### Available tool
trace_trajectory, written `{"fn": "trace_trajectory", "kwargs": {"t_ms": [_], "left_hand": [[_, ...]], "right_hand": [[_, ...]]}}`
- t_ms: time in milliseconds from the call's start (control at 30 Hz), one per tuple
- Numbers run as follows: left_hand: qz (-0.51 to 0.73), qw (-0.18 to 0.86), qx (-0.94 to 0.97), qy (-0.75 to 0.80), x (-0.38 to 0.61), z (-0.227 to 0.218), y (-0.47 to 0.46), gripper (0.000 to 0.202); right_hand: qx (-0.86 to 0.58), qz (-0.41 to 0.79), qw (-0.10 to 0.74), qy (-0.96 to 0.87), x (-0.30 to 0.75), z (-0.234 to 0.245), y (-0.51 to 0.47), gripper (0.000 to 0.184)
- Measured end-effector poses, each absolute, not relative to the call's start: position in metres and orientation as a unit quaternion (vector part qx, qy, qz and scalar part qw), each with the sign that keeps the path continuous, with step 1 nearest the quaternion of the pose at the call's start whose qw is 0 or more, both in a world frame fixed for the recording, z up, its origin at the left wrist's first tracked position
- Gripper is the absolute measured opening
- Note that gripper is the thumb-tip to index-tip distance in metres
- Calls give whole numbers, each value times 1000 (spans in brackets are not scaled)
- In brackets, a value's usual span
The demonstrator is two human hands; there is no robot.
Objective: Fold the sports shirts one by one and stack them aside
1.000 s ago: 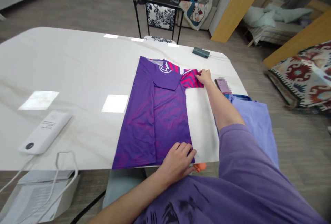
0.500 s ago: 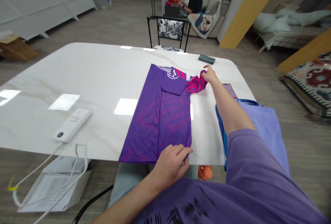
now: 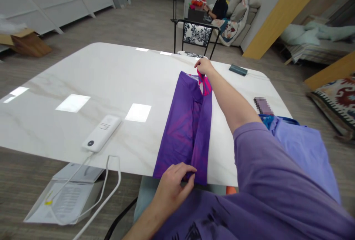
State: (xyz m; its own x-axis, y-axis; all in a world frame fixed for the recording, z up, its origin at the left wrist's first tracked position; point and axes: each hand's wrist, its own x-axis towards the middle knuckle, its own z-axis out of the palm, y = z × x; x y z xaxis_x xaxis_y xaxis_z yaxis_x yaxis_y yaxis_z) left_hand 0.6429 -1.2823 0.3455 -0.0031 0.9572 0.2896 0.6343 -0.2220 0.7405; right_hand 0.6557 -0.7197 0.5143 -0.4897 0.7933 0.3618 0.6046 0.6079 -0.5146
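Note:
A purple jersey [image 3: 188,129] with pink striped sleeves lies lengthwise on the white table [image 3: 111,84], its right side lifted and folded over towards the left. My left hand [image 3: 173,182] pinches the hem at the near table edge. My right hand [image 3: 203,66], arm stretched out, grips the pink sleeve end at the far top of the jersey.
A white power bank [image 3: 101,138] with a cable lies on the near left. A dark flat device [image 3: 238,70] and a phone [image 3: 263,105] lie at the right, beside a light blue garment [image 3: 305,151]. A patterned chair [image 3: 195,36] stands behind the table; a person sits on a sofa further back.
My right hand has carried the sleeve and right side of the jersey leftward, over the middle. My left hand has brought the hem the same way. The head has shifted left.

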Motion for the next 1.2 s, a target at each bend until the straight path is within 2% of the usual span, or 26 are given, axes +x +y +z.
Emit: {"fn": "trace_trajectory", "kwargs": {"t_ms": [167, 267, 367, 567, 667, 767, 933, 1033, 1200], "left_hand": [[319, 243, 700, 591, 628, 327, -1293, 30], [283, 221, 717, 597, 622, 330, -1296, 28], [287, 139, 732, 601, 613, 332, -1290, 24], [268, 6, 790, 552, 602, 311, -1264, 57], [241, -9, 798, 552, 603, 303, -1260, 62], [229, -12, 798, 557, 605, 303, -1262, 62], [218, -21, 798, 561, 609, 308, -1263, 66], [209, -22, 799, 563, 609, 310, -1262, 68], [201, -23, 799, 565, 609, 312, -1262, 68]], "right_hand": [[-415, 293, 216, -834, 598, 485, -755, 62], [-404, 221, 212, -862, 619, 461, -773, 59], [-380, 128, 196, -895, 669, 431, -792, 56], [-471, 65, 132, -870, 757, 379, -821, 81], [-500, 43, 111, -858, 771, 374, -819, 82], [-520, 27, 135, -843, 766, 381, -811, 84], [-493, 70, 132, -857, 737, 391, -795, 86], [-527, 84, 107, -839, 726, 388, -787, 92], [-565, 77, 129, -811, 724, 377, -781, 102]]}}
